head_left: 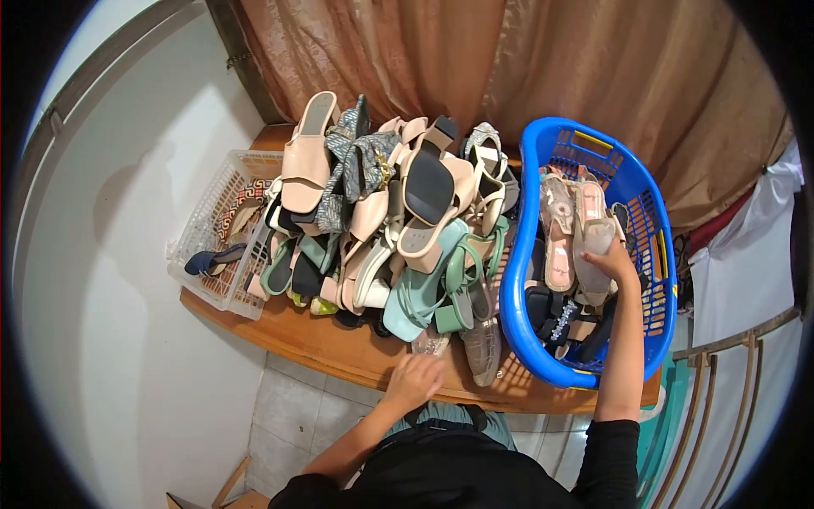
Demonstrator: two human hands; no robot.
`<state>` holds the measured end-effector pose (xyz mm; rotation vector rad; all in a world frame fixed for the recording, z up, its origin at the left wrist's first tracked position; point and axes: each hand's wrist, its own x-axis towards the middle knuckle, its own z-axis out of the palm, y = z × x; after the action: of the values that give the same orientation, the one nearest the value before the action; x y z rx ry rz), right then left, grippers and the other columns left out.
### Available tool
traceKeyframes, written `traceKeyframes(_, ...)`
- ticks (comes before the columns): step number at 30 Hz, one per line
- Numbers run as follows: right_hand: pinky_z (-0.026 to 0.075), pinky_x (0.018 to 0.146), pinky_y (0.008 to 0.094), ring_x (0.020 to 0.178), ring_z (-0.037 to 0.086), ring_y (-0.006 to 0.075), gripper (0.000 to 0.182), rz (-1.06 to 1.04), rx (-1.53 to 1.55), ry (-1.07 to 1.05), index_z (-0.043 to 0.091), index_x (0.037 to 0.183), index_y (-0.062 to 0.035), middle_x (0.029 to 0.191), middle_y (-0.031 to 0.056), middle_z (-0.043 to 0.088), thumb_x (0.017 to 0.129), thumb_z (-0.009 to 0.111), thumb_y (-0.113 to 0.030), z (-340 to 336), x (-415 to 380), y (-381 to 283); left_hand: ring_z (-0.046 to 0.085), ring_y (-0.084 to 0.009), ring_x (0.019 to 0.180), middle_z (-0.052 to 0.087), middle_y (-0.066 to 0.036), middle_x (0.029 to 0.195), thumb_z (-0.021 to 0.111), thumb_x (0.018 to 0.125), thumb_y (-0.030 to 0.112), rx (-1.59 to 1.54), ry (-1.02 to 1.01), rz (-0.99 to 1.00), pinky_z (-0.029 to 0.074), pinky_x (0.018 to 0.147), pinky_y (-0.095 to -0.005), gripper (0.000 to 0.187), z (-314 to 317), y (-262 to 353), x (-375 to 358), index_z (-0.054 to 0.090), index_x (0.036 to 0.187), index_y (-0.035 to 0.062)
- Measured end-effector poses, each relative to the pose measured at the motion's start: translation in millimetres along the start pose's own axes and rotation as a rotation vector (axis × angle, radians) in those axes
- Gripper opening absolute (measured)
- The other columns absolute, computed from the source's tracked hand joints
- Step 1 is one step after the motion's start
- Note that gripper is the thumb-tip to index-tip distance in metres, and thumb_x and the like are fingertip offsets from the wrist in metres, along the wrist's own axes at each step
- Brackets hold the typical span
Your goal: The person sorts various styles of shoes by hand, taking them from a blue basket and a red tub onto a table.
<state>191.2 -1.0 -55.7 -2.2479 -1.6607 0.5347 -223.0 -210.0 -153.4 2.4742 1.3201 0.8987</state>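
Note:
My right hand [612,260] reaches into the blue basket [515,318], its fingers closed on a clear-strapped sandal [591,280]. Beside that sandal lies another pale one [559,242], with a black sandal [551,314] below them. My left hand [415,380] is at the table's front edge, fingers curled, near a transparent shoe [431,343]; whether it holds anything is hidden. A second transparent shoe [482,352] lies to its right. Behind my left hand rises a big pile of sandals, including a light blue one [415,297] and a green one [458,312].
A white plastic basket [254,293] with a few shoes, one of them dark blue [215,260], stands at the left end of the wooden table [280,327]. Brown curtains [449,59] hang behind. A white wall [110,297] is at left, and a wooden rack [699,424] at right.

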Motion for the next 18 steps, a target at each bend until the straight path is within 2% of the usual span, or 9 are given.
traceKeyframes(1,0.046,0.090,0.0377,0.108,0.057,0.0319,0.088,0.052,0.003,0.034,0.039,0.124,0.0045,0.116,0.0229,0.057,0.056,0.085,-0.027,-1,-3,-6,0.054,-0.0240,0.098,0.054,-0.008,0.105,0.069,0.069,0.014,-0.005,-0.004,0.008,0.041,0.081,-0.0367,0.043,-3,5,12,0.052,0.109,0.0095)
traceKeyframes(3,0.045,0.091,0.0372,0.108,0.057,0.0318,0.089,0.025,-0.016,0.026,0.040,0.124,0.0040,0.116,0.0226,0.057,0.053,0.086,-0.026,-3,-7,-10,0.051,-0.0205,0.108,0.053,-0.003,0.114,0.070,0.066,0.019,0.138,-0.084,0.321,0.039,0.093,-0.0384,0.054,-4,13,39,0.051,0.117,0.0161)
traceKeyframes(4,0.045,0.092,0.0367,0.109,0.056,0.0317,0.090,-0.009,-0.040,0.013,0.040,0.123,0.0035,0.116,0.0223,0.057,0.050,0.086,-0.024,-4,-8,-11,0.051,-0.0205,0.108,0.053,-0.003,0.114,0.070,0.066,0.019,0.131,-0.083,0.336,0.039,0.093,-0.0384,0.054,3,14,43,0.051,0.117,0.0161)
traceKeyframes(6,0.042,0.096,0.0354,0.111,0.054,0.0310,0.096,-0.043,-0.007,0.018,0.041,0.125,0.0009,0.117,0.0203,0.057,0.045,0.088,-0.023,-3,-7,-7,0.044,-0.0190,0.119,0.050,0.001,0.121,0.067,0.068,0.021,0.127,-0.307,0.444,0.032,0.103,-0.0419,0.057,23,11,53,0.050,0.122,0.0188)
traceKeyframes(7,0.042,0.096,0.0352,0.112,0.054,0.0308,0.096,-0.073,0.029,0.017,0.042,0.125,-0.0001,0.117,0.0195,0.057,0.045,0.088,-0.023,-3,-6,-4,0.039,-0.0194,0.124,0.048,0.003,0.122,0.071,0.066,0.026,0.146,-0.417,0.466,0.026,0.108,-0.0451,0.066,30,12,58,0.047,0.127,0.0225)
traceKeyframes(10,0.041,0.095,0.0347,0.113,0.054,0.0299,0.095,-0.074,0.080,0.010,0.044,0.124,-0.0020,0.120,0.0174,0.057,0.043,0.089,-0.023,-1,-2,5,0.039,-0.0203,0.123,0.049,0.003,0.122,0.066,0.068,0.024,0.143,-0.306,0.550,0.026,0.108,-0.0453,0.062,52,14,67,0.048,0.127,0.0249)
traceKeyframes(12,0.042,0.095,0.0350,0.111,0.054,0.0279,0.095,-0.076,0.097,0.019,0.043,0.125,-0.0025,0.119,0.0154,0.057,0.045,0.089,-0.022,2,1,12,0.038,-0.0213,0.124,0.049,0.002,0.121,0.060,0.071,0.022,0.137,-0.262,0.567,0.025,0.108,-0.0482,0.053,69,9,65,0.052,0.123,0.0258)
traceKeyframes(14,0.042,0.095,0.0351,0.110,0.055,0.0258,0.093,-0.114,0.196,-0.028,0.043,0.126,-0.0035,0.118,0.0132,0.058,0.046,0.089,-0.021,5,1,14,0.038,-0.0203,0.125,0.049,0.003,0.124,0.053,0.077,0.022,0.140,-0.252,0.542,0.026,0.106,-0.0518,0.036,75,8,62,0.057,0.112,0.0244)
traceKeyframes(18,0.042,0.094,0.0350,0.110,0.054,0.0243,0.092,-0.115,0.210,-0.039,0.043,0.125,-0.0046,0.118,0.0119,0.058,0.048,0.089,-0.021,-4,-11,-1,0.036,-0.0219,0.127,0.050,0.002,0.123,0.055,0.076,0.020,0.126,-0.302,0.550,0.024,0.107,-0.0541,0.034,71,2,56,0.058,0.109,0.0224)
